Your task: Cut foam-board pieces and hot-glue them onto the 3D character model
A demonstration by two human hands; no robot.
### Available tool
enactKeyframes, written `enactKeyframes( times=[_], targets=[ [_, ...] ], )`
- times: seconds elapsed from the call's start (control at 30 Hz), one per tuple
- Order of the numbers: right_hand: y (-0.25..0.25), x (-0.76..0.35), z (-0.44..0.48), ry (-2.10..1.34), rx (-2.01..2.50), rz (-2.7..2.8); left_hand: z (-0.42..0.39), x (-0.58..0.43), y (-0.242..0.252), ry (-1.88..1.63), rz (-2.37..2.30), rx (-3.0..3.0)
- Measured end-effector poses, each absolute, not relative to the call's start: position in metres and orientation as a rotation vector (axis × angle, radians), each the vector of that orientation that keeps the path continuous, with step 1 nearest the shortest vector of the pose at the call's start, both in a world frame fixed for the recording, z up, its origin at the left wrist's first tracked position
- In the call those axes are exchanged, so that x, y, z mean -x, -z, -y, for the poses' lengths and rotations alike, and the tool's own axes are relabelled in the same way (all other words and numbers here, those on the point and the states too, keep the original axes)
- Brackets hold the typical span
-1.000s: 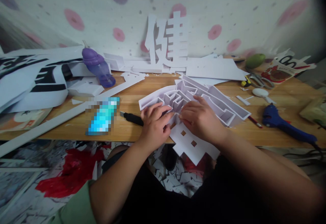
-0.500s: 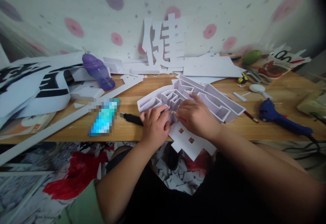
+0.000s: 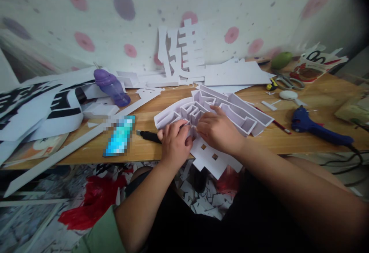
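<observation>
A: How are the hands posed?

B: Both forearms are reached forward and angled in toward each other. The left hand (image 3: 176, 141) is held back uppermost, with its fingers arched; the right hand (image 3: 217, 130) is turned inward, its fingers bent and one finger extended ahead of the others.

A: And is anything gripped?

B: Both hands are set on a white board character with thin upright walls (image 3: 173, 109), the left at its near left part, the right over its middle. The fingers are half curled, neither spread wide nor balled into fists. Whether a wall is pinched cannot be told, as the fingertips are mostly hidden.

A: Where is the character placed?

B: It is laid on a brown wooden tabletop (image 3: 150, 153), under and ahead of both hands. Its flat part, pierced by small square holes, is left overhanging the near edge, just below the right hand.

A: What is found around the grip?

B: A black-handled utility knife (image 3: 150, 136) is placed just left of the left hand, its blade pointed away. Well to the right of the right hand, a blue glue gun (image 3: 319, 128) is seen.
</observation>
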State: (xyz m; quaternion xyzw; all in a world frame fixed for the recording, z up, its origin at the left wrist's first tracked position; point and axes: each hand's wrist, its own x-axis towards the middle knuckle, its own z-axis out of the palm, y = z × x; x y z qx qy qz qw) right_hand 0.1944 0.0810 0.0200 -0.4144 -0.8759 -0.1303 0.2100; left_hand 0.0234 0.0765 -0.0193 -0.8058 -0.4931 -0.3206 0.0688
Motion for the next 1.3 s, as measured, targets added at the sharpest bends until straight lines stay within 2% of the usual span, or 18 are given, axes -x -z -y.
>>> enactKeyframes(
  times=[1.3],
  targets=[
    [-0.0238,-0.1955,-0.0752,0.401,1.139,2.524,-0.0779,-0.0203,0.0198,0.976,1.499,2.472]
  ],
)
